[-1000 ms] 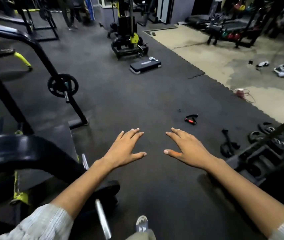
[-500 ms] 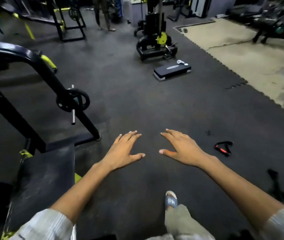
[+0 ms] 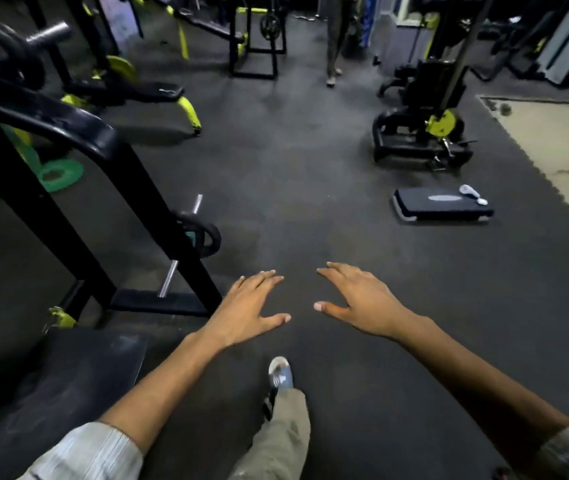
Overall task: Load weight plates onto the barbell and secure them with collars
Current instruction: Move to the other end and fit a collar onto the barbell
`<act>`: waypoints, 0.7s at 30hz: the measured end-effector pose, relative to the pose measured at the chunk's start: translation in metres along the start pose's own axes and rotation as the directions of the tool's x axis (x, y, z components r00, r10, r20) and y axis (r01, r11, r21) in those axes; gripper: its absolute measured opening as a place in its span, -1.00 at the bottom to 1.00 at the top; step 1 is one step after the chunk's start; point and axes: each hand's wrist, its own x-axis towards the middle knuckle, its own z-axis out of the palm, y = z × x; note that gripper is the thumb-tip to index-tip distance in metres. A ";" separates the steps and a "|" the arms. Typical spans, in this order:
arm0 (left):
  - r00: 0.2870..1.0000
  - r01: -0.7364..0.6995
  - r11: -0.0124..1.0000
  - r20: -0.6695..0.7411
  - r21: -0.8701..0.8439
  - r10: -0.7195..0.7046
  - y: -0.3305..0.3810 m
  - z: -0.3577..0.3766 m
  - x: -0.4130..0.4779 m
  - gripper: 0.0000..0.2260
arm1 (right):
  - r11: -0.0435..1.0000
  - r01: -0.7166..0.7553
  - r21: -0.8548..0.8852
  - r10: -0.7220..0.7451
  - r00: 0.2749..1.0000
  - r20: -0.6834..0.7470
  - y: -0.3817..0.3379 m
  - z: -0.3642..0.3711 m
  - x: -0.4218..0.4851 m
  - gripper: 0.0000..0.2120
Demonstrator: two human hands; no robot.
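Head view looks down on both bare arms stretched forward over the dark rubber floor (image 3: 311, 174). The left hand (image 3: 246, 311) and the right hand (image 3: 359, 301) hover palm-down, near each other but apart, each with fingers spread and thumb out, holding nothing. To the left stands a black rack frame (image 3: 68, 188); a small black weight plate (image 3: 207, 237) sits on a chrome peg (image 3: 172, 275) on the frame's near-right leg, left of and a little farther than the left hand. A green plate (image 3: 59, 173) lies flat on the floor behind the frame at far left. At the top left corner a loaded bar end (image 3: 45, 32) is in view, blurred. To the far right lies a black step platform (image 3: 444, 206), and beyond it a black and yellow machine base (image 3: 421, 133). Near the bottom, a blue slipper (image 3: 280, 374) on one foot is planted between the arms. Another person's legs (image 3: 335, 39) stand far off.
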 end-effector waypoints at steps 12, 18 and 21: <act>0.992 0.123 0.992 -0.042 0.013 -0.122 -0.146 -0.122 0.292 -0.14 | 0.991 0.133 0.004 -0.133 0.991 0.033 0.089 -0.119 0.347 -0.27; 0.957 0.269 0.963 -0.111 0.010 -0.266 -0.236 -0.150 0.404 -0.15 | 0.950 0.312 -0.022 -0.310 0.948 0.068 0.119 -0.142 0.540 -0.26; 0.923 0.364 0.931 -0.132 -0.008 -0.362 -0.275 -0.164 0.460 -0.11 | 0.913 0.405 -0.052 -0.401 0.912 0.085 0.129 -0.157 0.634 -0.25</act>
